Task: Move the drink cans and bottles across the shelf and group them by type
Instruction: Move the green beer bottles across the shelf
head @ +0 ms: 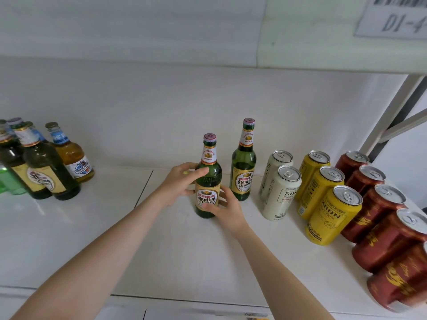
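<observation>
A green beer bottle (211, 174) with a yellow label stands upright on the white shelf (184, 250) near the middle. My left hand (179, 183) curls round its shoulder from the left. My right hand (225, 207) grips its lower body from the right. A second identical green bottle (243, 172) stands just behind and to the right, untouched. To its right stand two white cans (280, 192), three yellow cans (323, 192) and several red cans (379, 215), each colour in its own row.
At the far left a cluster of bottles stands together: dark green ones (44, 172) with yellow labels, an amber bottle (72, 158) with a blue-white label, and a light green one (9, 183) at the edge. A shelf upright (390, 116) rises at right.
</observation>
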The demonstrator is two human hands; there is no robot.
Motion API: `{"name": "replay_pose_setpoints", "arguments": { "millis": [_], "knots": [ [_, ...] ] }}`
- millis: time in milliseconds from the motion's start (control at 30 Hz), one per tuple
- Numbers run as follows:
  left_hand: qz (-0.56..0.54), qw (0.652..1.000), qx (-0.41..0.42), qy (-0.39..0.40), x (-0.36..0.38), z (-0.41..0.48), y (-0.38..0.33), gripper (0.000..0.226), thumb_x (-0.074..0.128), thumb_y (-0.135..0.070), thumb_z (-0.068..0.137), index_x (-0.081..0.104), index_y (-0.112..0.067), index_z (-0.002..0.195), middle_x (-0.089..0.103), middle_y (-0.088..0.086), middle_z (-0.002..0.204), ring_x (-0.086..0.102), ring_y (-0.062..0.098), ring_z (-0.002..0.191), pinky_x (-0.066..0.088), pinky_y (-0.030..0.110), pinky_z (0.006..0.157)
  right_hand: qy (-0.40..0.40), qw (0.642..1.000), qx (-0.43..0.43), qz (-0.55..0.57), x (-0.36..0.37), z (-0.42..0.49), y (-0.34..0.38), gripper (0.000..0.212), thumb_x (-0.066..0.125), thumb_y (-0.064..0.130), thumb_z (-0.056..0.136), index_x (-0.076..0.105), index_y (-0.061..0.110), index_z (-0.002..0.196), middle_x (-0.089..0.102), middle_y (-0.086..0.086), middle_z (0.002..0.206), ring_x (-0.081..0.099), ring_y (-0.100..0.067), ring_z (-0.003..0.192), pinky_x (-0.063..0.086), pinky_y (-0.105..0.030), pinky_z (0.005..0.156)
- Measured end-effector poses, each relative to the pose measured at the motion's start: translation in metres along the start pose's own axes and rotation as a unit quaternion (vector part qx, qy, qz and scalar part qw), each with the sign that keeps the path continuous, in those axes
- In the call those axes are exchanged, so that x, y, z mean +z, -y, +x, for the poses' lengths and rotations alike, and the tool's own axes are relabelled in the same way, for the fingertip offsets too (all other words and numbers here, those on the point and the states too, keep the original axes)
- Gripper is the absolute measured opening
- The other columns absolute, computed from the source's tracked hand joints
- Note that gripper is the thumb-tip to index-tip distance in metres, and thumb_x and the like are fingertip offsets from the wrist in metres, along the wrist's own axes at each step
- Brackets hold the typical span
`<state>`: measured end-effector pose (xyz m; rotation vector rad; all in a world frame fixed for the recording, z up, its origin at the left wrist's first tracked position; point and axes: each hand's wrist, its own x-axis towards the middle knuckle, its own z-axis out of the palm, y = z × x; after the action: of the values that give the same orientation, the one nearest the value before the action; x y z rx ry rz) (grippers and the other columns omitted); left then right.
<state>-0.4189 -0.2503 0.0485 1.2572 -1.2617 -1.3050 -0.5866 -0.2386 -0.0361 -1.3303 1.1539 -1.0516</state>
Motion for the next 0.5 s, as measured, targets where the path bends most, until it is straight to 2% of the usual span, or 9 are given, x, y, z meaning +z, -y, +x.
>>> {"name": "replay_pose_setpoints", "arguments": {
  "millis": [100, 233, 300, 500],
  "knots": [
    [-0.002, 1.000, -0.003, -0.011, 0.003, -0.004, -0.001, 0.035, 0.076, -0.041, 0.079, 0.069, -0.023, 0.108, 0.075, -0.001, 0.101, 0.071, 0.012, 0.097, 0.058, 0.030, 0.070, -0.005, 0.999, 0.005, 0.036, 0.001, 0.000, 0.000, 0.066, 0.082, 0.013, 0.076, 0.050, 0.020, 0.134, 0.065, -0.001, 0.120, 0.063, -0.020, 0.112, 0.054, -0.039, 0.094],
    [0.006, 1.000, 0.000, -0.001, 0.011, -0.010, 0.003, 0.036, 0.076, -0.043, 0.080, 0.068, -0.023, 0.109, 0.075, 0.000, 0.102, 0.071, 0.013, 0.099, 0.060, 0.037, 0.078, -0.009, 0.999, 0.006, 0.051, -0.005, -0.012, -0.003, 0.059, 0.082, 0.014, 0.077, 0.052, 0.029, 0.125, 0.066, 0.005, 0.114, 0.063, -0.018, 0.110, 0.055, -0.037, 0.092],
    [0.009, 1.000, -0.003, 0.006, 0.018, -0.012, 0.005, 0.036, 0.077, -0.044, 0.079, 0.069, -0.024, 0.108, 0.075, 0.001, 0.102, 0.071, 0.014, 0.099, 0.060, 0.040, 0.080, -0.018, 0.998, 0.009, 0.055, -0.011, -0.020, -0.005, 0.061, 0.083, 0.015, 0.075, 0.052, 0.028, 0.126, 0.067, 0.004, 0.114, 0.063, -0.018, 0.110, 0.056, -0.037, 0.091],
    [0.013, 0.999, 0.003, 0.034, 0.049, -0.018, 0.007, 0.033, 0.078, -0.044, 0.077, 0.069, -0.025, 0.103, 0.076, -0.003, 0.096, 0.072, 0.012, 0.094, 0.061, 0.037, 0.075, -0.055, 0.997, 0.003, 0.055, -0.036, -0.044, -0.008, 0.059, 0.083, 0.011, 0.075, 0.055, 0.026, 0.125, 0.068, 0.001, 0.116, 0.064, -0.019, 0.110, 0.054, -0.042, 0.095]
  ]
}}
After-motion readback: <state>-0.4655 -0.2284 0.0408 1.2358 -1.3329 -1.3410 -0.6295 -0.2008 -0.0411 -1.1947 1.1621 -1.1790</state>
